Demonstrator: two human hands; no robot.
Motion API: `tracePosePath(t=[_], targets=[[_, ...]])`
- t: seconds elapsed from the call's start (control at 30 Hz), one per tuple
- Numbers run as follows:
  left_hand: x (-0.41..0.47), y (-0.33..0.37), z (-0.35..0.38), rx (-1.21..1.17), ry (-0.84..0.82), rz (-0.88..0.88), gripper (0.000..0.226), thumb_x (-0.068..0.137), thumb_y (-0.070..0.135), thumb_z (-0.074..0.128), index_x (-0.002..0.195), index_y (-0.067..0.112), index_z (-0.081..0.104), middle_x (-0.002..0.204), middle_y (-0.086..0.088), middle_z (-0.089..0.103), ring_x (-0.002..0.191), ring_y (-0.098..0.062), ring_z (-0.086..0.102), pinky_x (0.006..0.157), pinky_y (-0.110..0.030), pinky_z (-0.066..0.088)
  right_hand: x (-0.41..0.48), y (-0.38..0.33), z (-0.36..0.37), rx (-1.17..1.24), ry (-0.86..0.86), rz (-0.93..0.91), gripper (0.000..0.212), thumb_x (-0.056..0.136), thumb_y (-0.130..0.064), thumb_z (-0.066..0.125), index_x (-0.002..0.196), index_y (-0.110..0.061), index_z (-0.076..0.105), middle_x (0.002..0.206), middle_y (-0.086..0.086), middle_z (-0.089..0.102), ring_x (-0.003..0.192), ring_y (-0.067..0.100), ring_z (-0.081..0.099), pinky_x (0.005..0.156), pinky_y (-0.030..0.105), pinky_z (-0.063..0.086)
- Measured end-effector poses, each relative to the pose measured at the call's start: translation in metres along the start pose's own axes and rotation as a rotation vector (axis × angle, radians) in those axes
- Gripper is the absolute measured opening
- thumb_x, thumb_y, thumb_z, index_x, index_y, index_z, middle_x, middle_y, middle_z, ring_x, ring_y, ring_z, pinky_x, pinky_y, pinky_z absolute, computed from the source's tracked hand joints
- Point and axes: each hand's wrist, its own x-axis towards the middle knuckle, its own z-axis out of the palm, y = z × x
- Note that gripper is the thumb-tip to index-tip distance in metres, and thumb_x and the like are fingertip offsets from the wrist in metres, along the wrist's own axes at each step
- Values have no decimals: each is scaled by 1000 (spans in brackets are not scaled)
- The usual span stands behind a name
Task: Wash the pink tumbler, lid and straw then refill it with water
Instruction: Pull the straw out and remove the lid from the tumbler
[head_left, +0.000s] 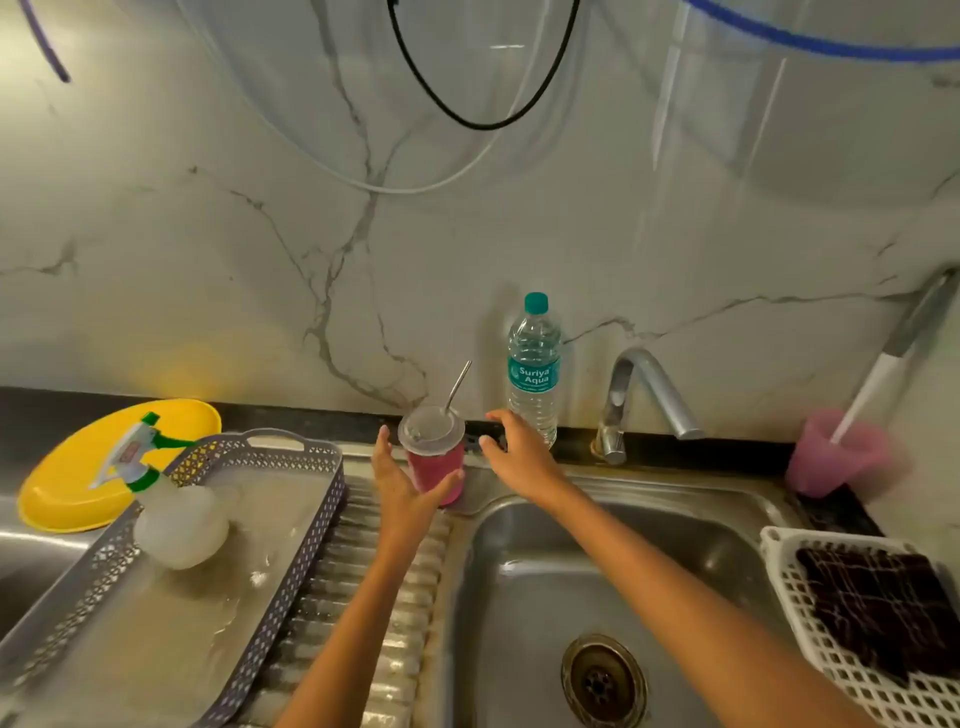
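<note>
The pink tumbler (435, 470) stands upright on the steel ledge between the drainboard and the sink basin. A clear lid (431, 431) sits on top of it, and a metal straw (458, 385) sticks up through the lid, leaning right. My left hand (402, 480) cups the tumbler from the left and below, its thumb lying across the front of the pink wall. My right hand (511, 449) hovers just right of the lid with fingers spread and slightly bent, holding nothing. A sealed water bottle (534, 371) with a teal cap stands behind my right hand.
The tap (647, 392) arches over the sink basin (597, 587) with its drain. A grey perforated tray (291, 525) on the left holds a spray bottle (166, 499). A yellow plate (67, 483) lies far left. A pink cup (836, 452) and a white basket (810, 618) sit right.
</note>
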Motion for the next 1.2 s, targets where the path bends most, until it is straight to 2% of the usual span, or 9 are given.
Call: tracePosePath(t=[0.13, 0.3, 0.47, 0.63, 0.73, 0.87, 0.97, 1.07, 1.2], targets=[[12, -8, 6, -123, -84, -56, 129, 59, 28, 92, 154, 25, 5, 156, -5, 26, 141, -17, 34, 114, -33, 33, 14, -2, 8, 47, 5, 50, 38, 97, -21, 51, 133, -9, 48, 132, 10, 55, 121, 24, 51, 100, 32, 39], [19, -19, 18, -172, -71, -32, 116, 60, 15, 93, 150, 23, 20, 144, -3, 42, 129, -13, 48, 98, -13, 44, 26, 3, 12, 89, -10, 70, 38, 97, -20, 50, 134, -9, 48, 135, 9, 54, 125, 22, 49, 98, 25, 36], [22, -18, 22, -158, -42, -77, 102, 61, 19, 90, 144, 22, 32, 135, 0, 52, 119, -14, 55, 99, -33, 50, 31, 8, 13, 117, -15, 70, 37, 98, -22, 50, 133, -9, 49, 134, 8, 55, 124, 21, 50, 99, 26, 37], [18, -13, 18, -165, -52, -70, 95, 59, 22, 87, 140, 28, 38, 125, 8, 58, 113, -10, 59, 82, -18, 52, 26, 9, 11, 138, 114, -38, 42, 96, -19, 55, 136, -12, 43, 135, 7, 53, 123, 20, 51, 104, 39, 43], [13, -8, 13, -151, -90, -63, 95, 61, 19, 89, 140, 30, 37, 125, 10, 58, 112, -8, 59, 84, -22, 53, 20, 4, -1, 119, 175, -128, 54, 96, -13, 54, 145, -24, 33, 133, 7, 54, 118, 19, 55, 101, 38, 46], [5, -1, 4, -125, -130, -35, 92, 63, 15, 91, 136, 38, 40, 123, 13, 60, 110, -6, 60, 85, -26, 54, 9, -10, -14, 13, 141, -264, 62, 98, -8, 50, 149, -35, 27, 142, 5, 47, 128, 18, 46, 105, 36, 41], [-3, 3, -5, -123, -153, -21, 89, 60, 18, 91, 129, 47, 43, 122, 12, 61, 110, -7, 61, 86, -29, 55, 4, -16, -19, -108, 158, -358, 52, 97, -6, 51, 143, -27, 43, 134, 6, 48, 124, 17, 47, 105, 33, 42], [-14, 7, -15, -116, -167, -25, 85, 62, 14, 91, 122, 50, 43, 121, 12, 61, 109, -8, 62, 80, -23, 55, -3, -21, -21, -328, 242, -489, 34, 91, -5, 62, 124, -13, 65, 121, 10, 51, 110, 20, 53, 92, 31, 51], [-26, 7, -26, -115, -209, -39, 88, 59, 21, 90, 125, 53, 42, 121, 9, 63, 109, -9, 63, 82, -28, 57, -9, -33, -23, -604, 326, -612, 18, 79, -11, 76, 96, -7, 75, 115, 13, 57, 105, 27, 55, 80, 34, 50]])
